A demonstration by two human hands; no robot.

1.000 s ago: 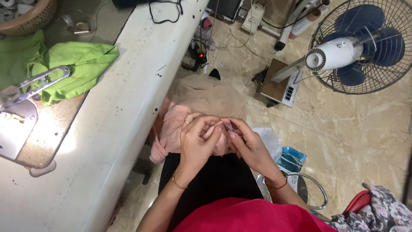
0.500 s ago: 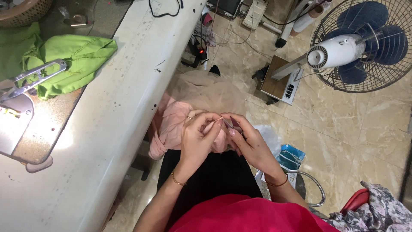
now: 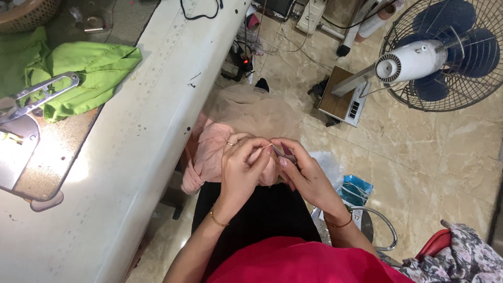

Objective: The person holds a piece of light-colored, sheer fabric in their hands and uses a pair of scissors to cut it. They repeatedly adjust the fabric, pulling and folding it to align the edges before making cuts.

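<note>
Pale pink fabric (image 3: 209, 152) lies bunched on my lap, over black cloth. My left hand (image 3: 242, 167) is above it, with thumb and fingers pinched on something thin and pale, perhaps a thread or needle; it is too small to name. My right hand (image 3: 306, 175) sits close beside the left, fingertips nearly touching, pinching a small dark pink-purple tool (image 3: 284, 152). Both hands hover over the pink fabric's right edge. A ring and a gold bracelet are on my left hand.
A long white worktable (image 3: 136, 147) runs along my left, carrying green cloth (image 3: 84, 73) and a sewing machine's metal plate (image 3: 21, 147). A standing fan (image 3: 440, 52), a small wooden box (image 3: 343, 97) and cables sit on the tiled floor. A metal stool ring (image 3: 382, 230) is at right.
The view has shifted slightly. My hands stay together over the pink fabric, with only small finger movements.
</note>
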